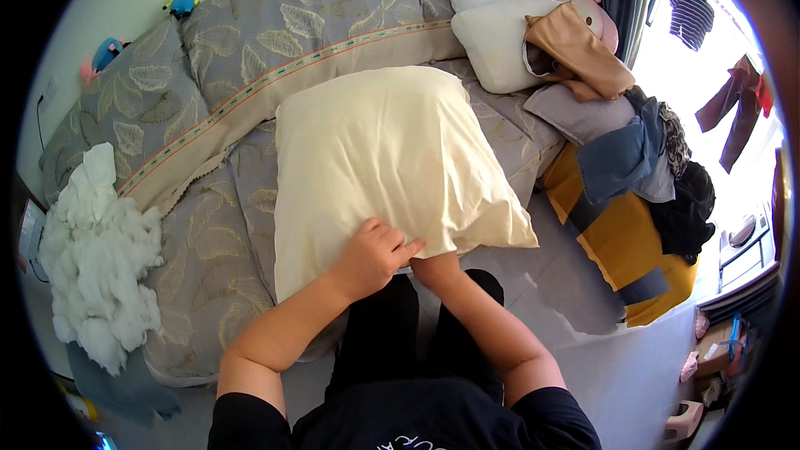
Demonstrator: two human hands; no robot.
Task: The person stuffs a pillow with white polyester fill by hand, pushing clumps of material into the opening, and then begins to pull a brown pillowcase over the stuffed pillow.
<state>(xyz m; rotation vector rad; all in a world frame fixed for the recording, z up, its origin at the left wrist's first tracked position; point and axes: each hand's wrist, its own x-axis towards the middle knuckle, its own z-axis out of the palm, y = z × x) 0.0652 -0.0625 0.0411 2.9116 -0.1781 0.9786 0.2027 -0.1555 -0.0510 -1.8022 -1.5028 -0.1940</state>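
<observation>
A large cream pillow (375, 150), plump and lightly creased, lies on the sofa in front of me. My left hand (375, 257) is closed on its near edge, the fingers bent over the cloth and one finger pointing toward the right. Close beside it, my right hand (436, 268) reaches under or inside the same edge; the cloth covers its fingers. Right of my hands, a loose corner of the cream fabric spreads out in folds.
White fluffy stuffing (100, 267) is heaped on the sofa (196, 283) at the left. White pillows (496, 46) and brown cloth (579, 46) lie at the far right. Piled clothes (621, 158) rest over a yellow-and-grey cover (617, 237). A small stool (683, 421) stands lower right.
</observation>
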